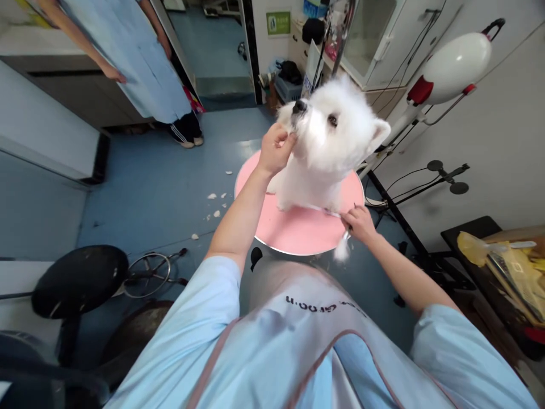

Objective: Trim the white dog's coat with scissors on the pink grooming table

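Observation:
A small white fluffy dog point(327, 147) sits on a round pink grooming table point(298, 230), head tilted up. My left hand point(276, 149) pinches the fur under its chin. My right hand point(360, 222) grips scissors point(334, 212) whose thin blades point left, low by the dog's front paws. A tuft of white fur point(341, 251) hangs below that hand at the table's edge.
Another person in a light blue apron point(136, 62) stands at the back left by a counter. A black stool point(79, 281) sits at left. Fur clippings point(215, 199) lie on the blue floor. A white dryer on a stand point(453, 62) rises at right. A cluttered side table point(502, 261) stands far right.

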Demonstrator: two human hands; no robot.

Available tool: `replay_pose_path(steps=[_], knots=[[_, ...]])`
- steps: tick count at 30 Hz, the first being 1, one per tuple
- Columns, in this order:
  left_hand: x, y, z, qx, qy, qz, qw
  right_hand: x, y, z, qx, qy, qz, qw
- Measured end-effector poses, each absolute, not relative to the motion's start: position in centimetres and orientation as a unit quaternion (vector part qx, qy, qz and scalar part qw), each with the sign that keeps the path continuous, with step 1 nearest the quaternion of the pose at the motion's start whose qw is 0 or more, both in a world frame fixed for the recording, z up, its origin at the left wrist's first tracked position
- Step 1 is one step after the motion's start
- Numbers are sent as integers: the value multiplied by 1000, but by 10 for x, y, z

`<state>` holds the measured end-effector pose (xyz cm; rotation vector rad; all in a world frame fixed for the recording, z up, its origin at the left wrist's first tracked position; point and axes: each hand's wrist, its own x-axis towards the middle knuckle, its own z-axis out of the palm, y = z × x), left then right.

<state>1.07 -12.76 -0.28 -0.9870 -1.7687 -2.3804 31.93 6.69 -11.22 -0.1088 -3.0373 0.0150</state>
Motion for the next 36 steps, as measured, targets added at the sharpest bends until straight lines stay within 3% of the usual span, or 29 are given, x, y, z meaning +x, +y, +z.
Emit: replay_pose_path(steps=[2,7,12,16,20,24,26,31,34,36], knots=[[19,-125,4,-313,-558,-769,3,289,73,-95,-42,-996,-8,74],[23,-121,6,-326,-563,-760,7,280,79,-72,132,-991,27,-27],[25,-126,2,-287,-562,-776,2,272,97,-57,34,-997,1,63],[29,-130,11,-280,-573,-770,-1,260,101,-56,143,-990,17,-9],[36,-130,18,-257,-563,-786,-19,259,94,-71,41,-999,-9,31],[40,-128,16,-281,-591,-755,-48,279,60,-110,149,-984,5,-103],[41,-124,18,-304,-625,-717,-62,288,44,-128,170,-977,12,-129],[45,-101,29,-356,-646,-674,-50,278,39,-135,-57,-998,2,7],[49,-101,11,-382,-649,-650,-100,279,27,-149,10,-996,28,-81],[51,-111,-15,-354,-664,-630,-194,291,5,-171,55,-981,66,-171]])
